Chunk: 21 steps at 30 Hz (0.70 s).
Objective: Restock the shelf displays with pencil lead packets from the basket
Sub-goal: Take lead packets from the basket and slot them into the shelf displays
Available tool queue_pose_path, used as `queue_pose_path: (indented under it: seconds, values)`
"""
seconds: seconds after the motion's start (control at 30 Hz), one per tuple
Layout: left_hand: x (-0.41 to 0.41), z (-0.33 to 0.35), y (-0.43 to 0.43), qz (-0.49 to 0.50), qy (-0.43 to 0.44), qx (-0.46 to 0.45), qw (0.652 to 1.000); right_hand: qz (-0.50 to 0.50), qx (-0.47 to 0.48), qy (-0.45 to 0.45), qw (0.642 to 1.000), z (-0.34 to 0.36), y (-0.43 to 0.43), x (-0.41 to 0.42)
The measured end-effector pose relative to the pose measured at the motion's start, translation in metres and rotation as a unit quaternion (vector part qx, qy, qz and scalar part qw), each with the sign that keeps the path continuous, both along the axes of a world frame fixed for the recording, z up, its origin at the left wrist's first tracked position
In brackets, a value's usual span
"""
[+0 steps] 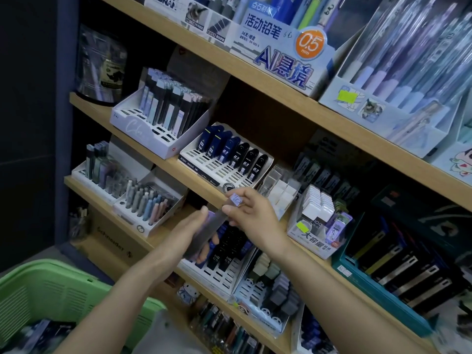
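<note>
A long slim pencil lead packet, grey with a lilac top, is held slanted in front of the wooden shelves. My left hand cups its lower part from below. Pinching its lilac upper end are the fingers of my right hand. The green basket sits at the lower left, with dark packets lying inside. Behind my hands a white slotted display holds black and blue HB lead cases. One shelf up, another slotted display carries dark 0.3 lead cases with several free slots.
A white display of tall slim packets stands on the upper left shelf, with a clear jar beside it. Eraser boxes, pen trays and a teal box crowd the shelves. Pencil boxes fill the top shelf.
</note>
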State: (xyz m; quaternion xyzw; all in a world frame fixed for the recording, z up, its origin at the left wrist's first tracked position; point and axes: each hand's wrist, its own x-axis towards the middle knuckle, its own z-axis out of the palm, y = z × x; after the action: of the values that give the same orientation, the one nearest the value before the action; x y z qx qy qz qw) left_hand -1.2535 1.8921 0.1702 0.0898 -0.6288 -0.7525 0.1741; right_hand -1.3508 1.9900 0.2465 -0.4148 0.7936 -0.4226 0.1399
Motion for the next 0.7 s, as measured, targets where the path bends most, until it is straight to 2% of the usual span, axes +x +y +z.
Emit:
queue_pose_path:
  seconds: [0.1,0.2,0.33,0.5,0.6,0.7]
  values:
    - [0.002,0.001,-0.001,-0.035,0.014,0.033,0.999,0.024,-0.056,-0.088,0.994,0.011,0.003,-0.005]
    - [0.002,-0.001,-0.006,0.015,0.039,0.038,0.998,0.029,-0.07,-0.124,0.989,0.01,0.004,-0.006]
    - [0.002,-0.006,-0.013,0.091,0.059,-0.036,0.993,0.016,-0.072,-0.171,0.982,0.001,-0.004,0.001]
    - [0.01,-0.007,-0.024,0.153,0.069,-0.084,0.982,0.005,-0.034,-0.174,0.984,-0.002,-0.025,0.01]
    - [0.02,-0.007,-0.037,0.175,0.07,-0.054,0.981,0.016,-0.013,-0.144,0.989,-0.001,-0.042,0.019]
    - [0.028,-0.007,-0.053,0.219,0.043,-0.001,0.975,0.019,-0.052,-0.113,0.992,0.012,-0.061,0.027]
